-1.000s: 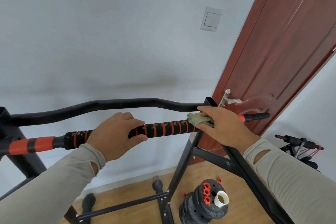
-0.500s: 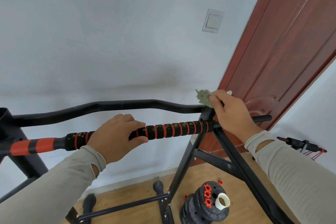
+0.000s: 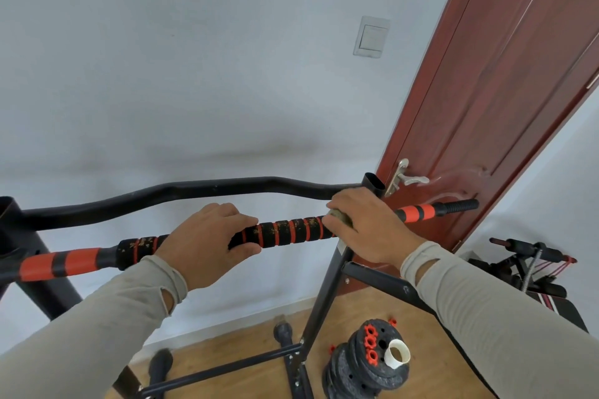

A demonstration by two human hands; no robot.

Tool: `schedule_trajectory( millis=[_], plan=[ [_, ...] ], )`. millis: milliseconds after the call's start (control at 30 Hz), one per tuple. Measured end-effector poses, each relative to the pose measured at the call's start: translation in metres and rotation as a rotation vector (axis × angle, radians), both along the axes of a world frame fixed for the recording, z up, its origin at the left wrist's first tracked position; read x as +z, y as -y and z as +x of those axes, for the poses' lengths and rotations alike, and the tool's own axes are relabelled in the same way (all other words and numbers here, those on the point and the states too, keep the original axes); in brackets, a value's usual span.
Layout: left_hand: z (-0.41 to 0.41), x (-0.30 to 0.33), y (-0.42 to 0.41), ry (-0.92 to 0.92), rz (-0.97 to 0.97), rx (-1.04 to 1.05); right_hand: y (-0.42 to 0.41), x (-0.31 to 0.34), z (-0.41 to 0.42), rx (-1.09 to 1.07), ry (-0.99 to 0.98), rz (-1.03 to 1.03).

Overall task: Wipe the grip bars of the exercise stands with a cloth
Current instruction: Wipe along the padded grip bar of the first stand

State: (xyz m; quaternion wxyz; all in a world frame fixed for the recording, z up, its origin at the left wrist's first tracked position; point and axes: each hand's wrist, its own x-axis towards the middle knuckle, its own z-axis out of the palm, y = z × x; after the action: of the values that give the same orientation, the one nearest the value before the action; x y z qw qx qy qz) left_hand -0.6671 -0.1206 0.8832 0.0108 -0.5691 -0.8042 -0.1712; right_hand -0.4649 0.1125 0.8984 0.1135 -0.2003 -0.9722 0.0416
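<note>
Grip bar point(image 3: 291, 232) running nearly level across the view, left to right and rising a little toward the door point(image 3: 486, 107), its long axis crosswise to both forearms. Black foam with orange rings between the hands, speckled with pale flecks, most thickly near the left end. Left hand point(image 3: 207, 246) draped over the bar from above, fingers bent round the far side and thumb under: a steadying hold, palm down, wrist straight. Right hand point(image 3: 366, 227) further right, near the upright post point(image 3: 372, 183), fingers curled over a small bunched green cloth point(image 3: 338, 217) pressed onto the bar; only a corner of cloth showing at the fingertips. Hands well apart, with a ringed stretch of foam bare between them. Cloth hand clearly the nearer to that stretch, so probably a slide leftward along the axis next, toward the steadying hand, which would then need to shift aside for the flecked part beneath and beyond it. Beyond the right hand, an orange-banded section and a black end stub point(image 3: 460, 206). Behind, a bent black bar point(image 3: 194, 191) parallel and untouched. Weight plates point(image 3: 366, 363) on the floor below.
</note>
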Motion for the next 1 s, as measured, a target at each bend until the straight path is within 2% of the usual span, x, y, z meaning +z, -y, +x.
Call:
schedule_trajectory(
  millis=[133,267,433,567,733,800,900,1000],
  plan=[
    [-0.018,0.007,0.014,-0.175,-0.05,-0.023,0.001,-0.014,0.008,0.004,0.068,0.054],
    [-0.025,0.0,0.021,-0.145,-0.079,0.015,-0.009,-0.023,0.02,-0.002,0.098,0.131],
    [-0.027,-0.003,0.016,-0.079,-0.084,0.022,0.001,-0.029,0.011,-0.099,-0.092,0.14],
    [-0.027,-0.004,0.017,-0.098,-0.065,0.016,0.056,-0.025,-0.026,-0.211,-0.207,0.289],
    [-0.028,-0.004,0.019,-0.106,-0.072,0.02,0.114,-0.034,-0.075,-0.036,-0.223,0.187],
    [-0.028,-0.003,0.019,-0.105,-0.074,0.019,0.099,-0.037,-0.06,0.079,-0.158,0.147],
    [-0.027,-0.002,0.02,-0.086,-0.073,0.025,0.063,-0.033,-0.031,0.235,0.029,0.261],
    [-0.027,-0.003,0.02,-0.09,-0.074,0.03,0.046,-0.029,-0.025,0.256,0.06,0.306]
  ],
)
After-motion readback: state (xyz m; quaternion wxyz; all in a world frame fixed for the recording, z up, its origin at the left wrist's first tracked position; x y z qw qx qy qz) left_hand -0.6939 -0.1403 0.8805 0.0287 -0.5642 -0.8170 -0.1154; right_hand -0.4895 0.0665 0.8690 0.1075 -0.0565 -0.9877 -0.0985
